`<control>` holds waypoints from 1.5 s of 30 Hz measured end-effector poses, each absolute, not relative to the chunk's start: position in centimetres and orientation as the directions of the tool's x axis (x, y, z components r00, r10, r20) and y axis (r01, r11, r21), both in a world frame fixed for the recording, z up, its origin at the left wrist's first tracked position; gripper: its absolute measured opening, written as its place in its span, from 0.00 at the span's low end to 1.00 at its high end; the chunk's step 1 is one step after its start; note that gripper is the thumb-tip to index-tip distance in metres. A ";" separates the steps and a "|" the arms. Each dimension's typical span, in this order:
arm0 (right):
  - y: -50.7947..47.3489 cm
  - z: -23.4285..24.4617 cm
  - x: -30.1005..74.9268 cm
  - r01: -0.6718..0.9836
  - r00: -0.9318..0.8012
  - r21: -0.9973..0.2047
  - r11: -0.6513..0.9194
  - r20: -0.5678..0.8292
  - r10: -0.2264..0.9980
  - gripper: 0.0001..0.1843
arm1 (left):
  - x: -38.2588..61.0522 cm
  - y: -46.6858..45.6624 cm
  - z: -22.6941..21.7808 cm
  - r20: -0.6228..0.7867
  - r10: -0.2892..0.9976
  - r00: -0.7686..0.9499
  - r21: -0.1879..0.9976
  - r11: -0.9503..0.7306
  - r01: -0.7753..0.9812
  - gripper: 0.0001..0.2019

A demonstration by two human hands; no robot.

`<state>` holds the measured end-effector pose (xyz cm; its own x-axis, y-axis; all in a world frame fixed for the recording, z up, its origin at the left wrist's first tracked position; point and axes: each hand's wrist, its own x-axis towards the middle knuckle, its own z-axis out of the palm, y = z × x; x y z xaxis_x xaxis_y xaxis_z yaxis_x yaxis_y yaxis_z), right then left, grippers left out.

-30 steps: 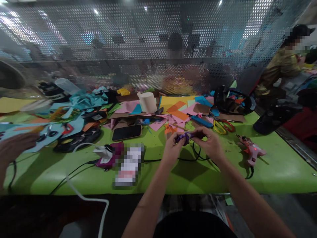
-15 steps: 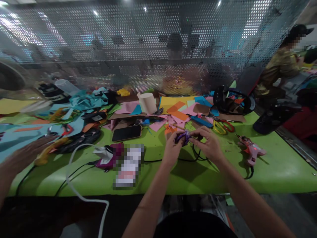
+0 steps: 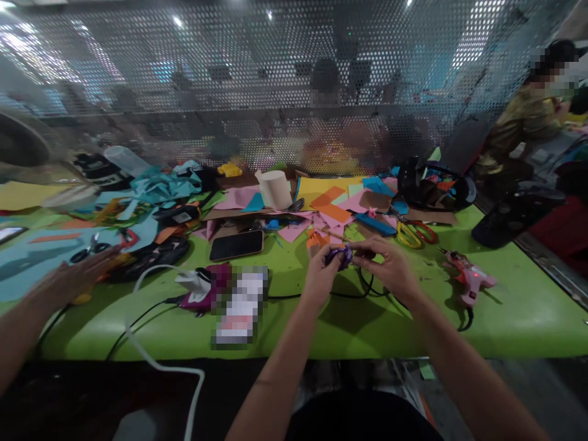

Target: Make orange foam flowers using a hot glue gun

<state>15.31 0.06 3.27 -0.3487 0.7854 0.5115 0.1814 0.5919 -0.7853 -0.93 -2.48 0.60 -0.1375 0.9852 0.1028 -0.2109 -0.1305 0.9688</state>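
Observation:
A small, shiny purple crumpled piece (image 3: pixel 341 255), which looks like foil or film, is held above the green table. My left hand (image 3: pixel 320 268) is closed around its left side, thumb on top. From the right, the thumb and forefinger of my right hand (image 3: pixel 384 264) pinch at its edge; the exact contact is partly hidden. Just behind my left hand lies a folded orange paper piece (image 3: pixel 316 239). A black cable (image 3: pixel 340 296) runs across the table below both hands.
A pink glue gun (image 3: pixel 473 280) with a red light lies at right. Yellow-handled scissors (image 3: pixel 408 235), a blue cutter (image 3: pixel 375 224), paper scraps and a white roll (image 3: pixel 274 188) lie behind. A phone (image 3: pixel 236 245) and purple power strip (image 3: pixel 206 294) are left, near another person's hand (image 3: pixel 78 274).
My fingers have shifted slightly around the purple piece, which is turned a little. At left, the other person's hand has moved right, over the yellow glue gun.

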 end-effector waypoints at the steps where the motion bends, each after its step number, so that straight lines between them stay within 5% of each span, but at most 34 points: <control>1: 0.1 3.2 15.3 0.178 -0.354 -0.782 0.597 0.515 0.781 0.14 | -0.9 -2.5 0.6 0.104 0.984 -0.144 0.969 -0.133 -0.206 0.14; 15: 0.1 2.1 15.0 0.277 -0.378 -0.698 0.660 0.553 0.743 0.11 | -0.8 -2.6 0.3 -0.027 0.998 -0.065 0.929 0.001 -0.370 0.18; 24: 0.1 2.1 14.8 0.349 -0.392 -0.647 0.678 0.556 0.733 0.09 | -1.0 -2.8 0.5 -0.082 0.997 -0.009 0.902 0.070 -0.427 0.12; 45: -1.0 2.5 14.2 0.504 -0.355 -0.436 0.746 0.683 0.639 0.08 | -0.3 -3.1 0.8 0.007 0.995 -0.103 0.921 -0.047 -0.387 0.16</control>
